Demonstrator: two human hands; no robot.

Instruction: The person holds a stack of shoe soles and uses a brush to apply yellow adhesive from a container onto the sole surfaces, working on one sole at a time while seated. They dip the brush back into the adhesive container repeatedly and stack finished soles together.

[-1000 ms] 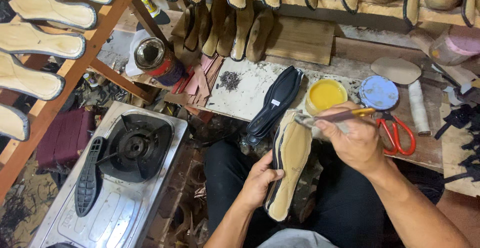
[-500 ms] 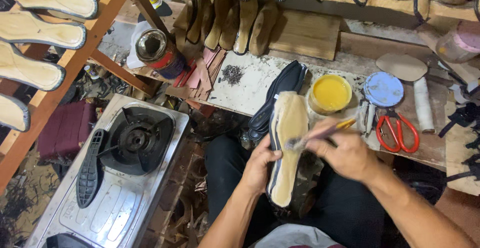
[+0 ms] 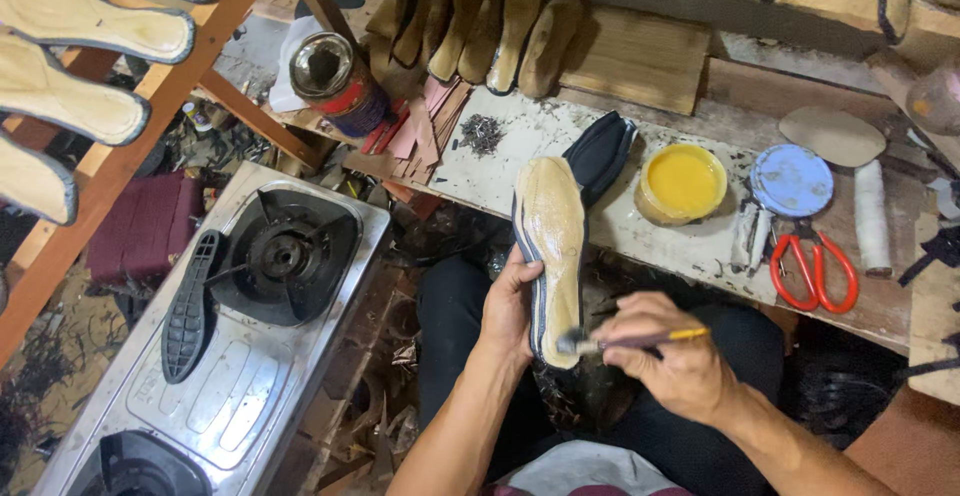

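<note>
- I'm looking at the shoe sole (image 3: 553, 246), a long tan piece with a dark edge, held up on a slant over my lap, toe end towards the workbench (image 3: 640, 246), heel end nearest me
- My left hand (image 3: 510, 306) is clamped on the sole along its left edge near the heel, thumb over the rim and fingers behind
- My right hand (image 3: 672, 356) is closed around the brush (image 3: 630, 338), a thin handle with a yellow end, its bristles touching the sole's heel end
- I judge the sole light and fairly stiff but able to flex along its length; its face looks glossy, so likely wet or tacky, and best held by the edges, as it is now
- Just beyond the toe a black sole piece (image 3: 600, 151) lies on the workbench, and beside it stands an open tub of yellow paste (image 3: 683, 182)
- Further right sit a round blue lid (image 3: 792, 180), red-handled scissors (image 3: 815, 268) and a white roll (image 3: 871, 216)
- To my left is a steel gas stove (image 3: 230, 356) with another black sole (image 3: 190, 306) lying on it, beside the burner
- A tin can (image 3: 335, 76) stands on the far left of the bench, and more tan soles (image 3: 70, 116) rest on a wooden rack (image 3: 150, 136)
</note>
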